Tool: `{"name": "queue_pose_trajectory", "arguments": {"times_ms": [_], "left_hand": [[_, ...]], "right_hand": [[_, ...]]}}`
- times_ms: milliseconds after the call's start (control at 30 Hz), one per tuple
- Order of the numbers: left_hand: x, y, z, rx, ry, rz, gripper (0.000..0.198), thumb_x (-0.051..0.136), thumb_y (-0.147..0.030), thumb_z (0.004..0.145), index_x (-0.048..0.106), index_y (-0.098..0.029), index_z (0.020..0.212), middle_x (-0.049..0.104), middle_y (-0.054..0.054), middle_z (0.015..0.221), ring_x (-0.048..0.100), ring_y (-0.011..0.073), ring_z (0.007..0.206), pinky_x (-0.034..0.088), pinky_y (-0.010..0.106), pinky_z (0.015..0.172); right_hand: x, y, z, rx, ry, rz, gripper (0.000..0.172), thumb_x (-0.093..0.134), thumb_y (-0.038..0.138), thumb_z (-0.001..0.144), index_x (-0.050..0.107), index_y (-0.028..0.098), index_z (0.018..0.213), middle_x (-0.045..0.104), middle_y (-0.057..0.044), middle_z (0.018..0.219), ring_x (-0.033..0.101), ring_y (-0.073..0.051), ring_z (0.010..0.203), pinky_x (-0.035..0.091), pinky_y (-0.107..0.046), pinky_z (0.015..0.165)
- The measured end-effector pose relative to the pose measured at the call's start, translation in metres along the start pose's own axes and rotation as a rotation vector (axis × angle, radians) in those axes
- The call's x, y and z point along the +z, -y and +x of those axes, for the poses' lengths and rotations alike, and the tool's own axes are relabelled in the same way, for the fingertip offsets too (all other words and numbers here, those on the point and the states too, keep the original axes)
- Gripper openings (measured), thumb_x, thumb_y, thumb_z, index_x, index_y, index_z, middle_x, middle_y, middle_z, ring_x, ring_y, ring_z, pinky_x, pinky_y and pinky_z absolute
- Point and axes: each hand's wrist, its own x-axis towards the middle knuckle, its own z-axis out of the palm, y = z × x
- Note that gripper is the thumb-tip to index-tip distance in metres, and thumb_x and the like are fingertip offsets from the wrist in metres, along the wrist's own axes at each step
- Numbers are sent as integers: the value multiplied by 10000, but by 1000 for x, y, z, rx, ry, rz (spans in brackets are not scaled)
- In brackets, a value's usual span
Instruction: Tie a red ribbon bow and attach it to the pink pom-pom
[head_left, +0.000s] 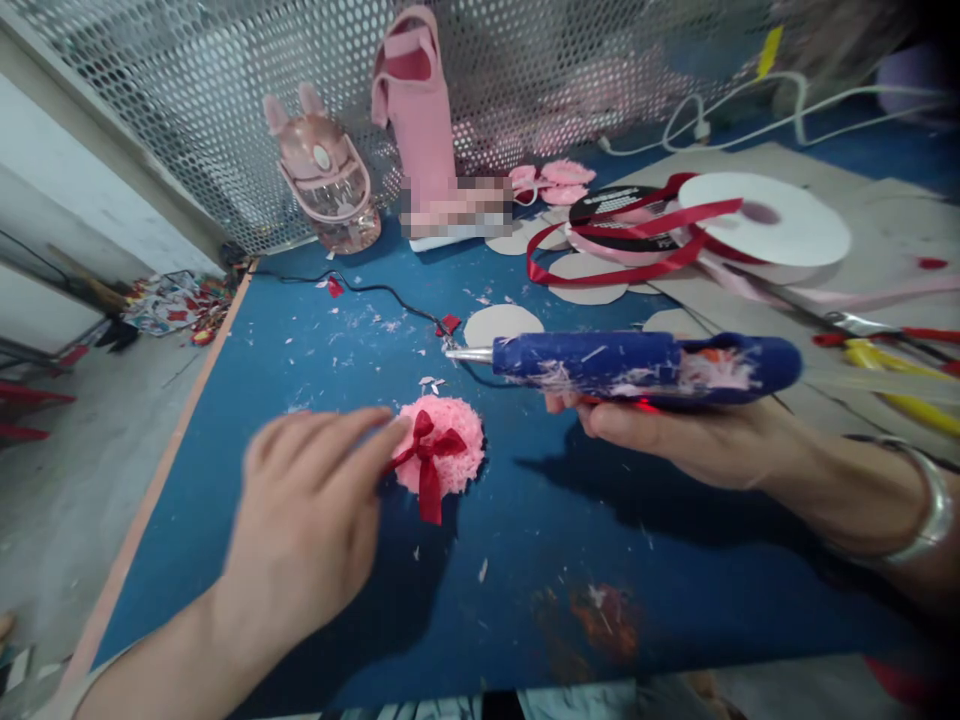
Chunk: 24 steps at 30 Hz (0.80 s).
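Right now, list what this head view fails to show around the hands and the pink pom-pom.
- Left hand: motion-blurred, so its fingertips' contact with the pink pom-pom and red bow is uncertain.
- Glue gun: trigger and handle hidden by the right hand.
- Pink stand: its base is pixelated.
- Scissors: cut off by the right edge.
- Bottom of the blue mat: cut off by the frame.

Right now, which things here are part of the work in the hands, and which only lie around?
In use: left hand on the pink pompom with its red bow; right hand holding the blue glue gun.

Lying about: pink bottle, ribbon spools, red ribbon, card circles, scissors.
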Motion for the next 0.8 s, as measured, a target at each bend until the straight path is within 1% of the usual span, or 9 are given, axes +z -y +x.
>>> {"name": "queue_pose_trajectory", "arguments": {"times_ms": [33, 133, 233, 300, 400, 500, 567, 700, 800], "left_hand": [[-6, 3, 3, -76, -95, -21, 354, 487, -82, 836, 631, -196, 1138, 684, 101, 1136, 617, 264, 1001, 429, 451, 899], [-11, 12, 13, -308, -284, -108, 290, 522, -140, 843, 646, -169, 1103, 682, 103, 1108, 618, 241, 1047, 450, 398, 947], [2, 23, 19, -522, -92, -307, 266, 520, -231, 873, 649, -170, 1097, 707, 59, 961, 653, 191, 853, 514, 333, 799], [12, 32, 19, -667, -82, -454, 262, 544, -277, 873, 644, -184, 1096, 695, 28, 863, 637, 160, 722, 513, 289, 670], [19, 47, 17, -746, -393, -574, 244, 580, -305, 870, 634, -192, 1079, 660, 16, 829, 625, 146, 721, 507, 272, 663], [18, 58, 13, -652, -754, -611, 180, 591, -270, 875, 640, -203, 1036, 643, 21, 856, 622, 143, 793, 511, 287, 750], [18, 63, 10, -599, -857, -597, 148, 587, -249, 882, 643, -204, 1012, 636, 20, 849, 612, 139, 784, 505, 293, 760], [22, 65, 4, -584, -739, -530, 164, 561, -240, 895, 633, -185, 1032, 648, 36, 876, 618, 154, 791, 502, 314, 771], [23, 65, 3, -567, -622, -491, 179, 557, -223, 884, 622, -165, 1041, 648, 38, 865, 611, 152, 781, 500, 299, 752]], "right_hand": [[0, -1, -1, -4, -19, -24, 36, 625, 295, 836, 600, 270, 831, 636, 35, 722, 607, -147, 615, 531, -259, 571], [-1, -4, -1, -33, -2, -106, 277, 591, 194, 778, 538, 275, 1037, 602, 29, 793, 555, -140, 602, 495, -253, 554], [-3, -6, 10, -46, 101, -245, 339, 522, 131, 729, 485, 233, 1051, 571, 4, 826, 533, -147, 627, 467, -257, 557], [0, -8, 30, -64, 139, -351, 339, 508, 94, 707, 484, 205, 1026, 575, -26, 883, 557, -164, 716, 476, -273, 639], [18, -12, 77, -226, 234, -420, 356, 497, 65, 728, 483, 173, 1067, 579, -84, 1020, 564, -195, 888, 471, -309, 792], [58, -19, 138, -569, 285, -517, 312, 436, 35, 797, 503, 148, 1080, 546, -137, 1101, 504, -235, 1042, 425, -369, 918], [92, -23, 180, -731, 303, -640, 279, 325, 42, 907, 524, 146, 1073, 547, -150, 1123, 488, -243, 1050, 400, -404, 941], [148, -27, 249, -771, 492, -759, 230, 345, 134, 987, 572, 156, 1010, 572, -112, 1151, 494, -217, 1057, 365, -370, 976], [166, -28, 279, -718, 504, -768, 268, 328, 89, 963, 592, 136, 966, 605, -79, 1065, 538, -176, 984, 395, -309, 919]]}}
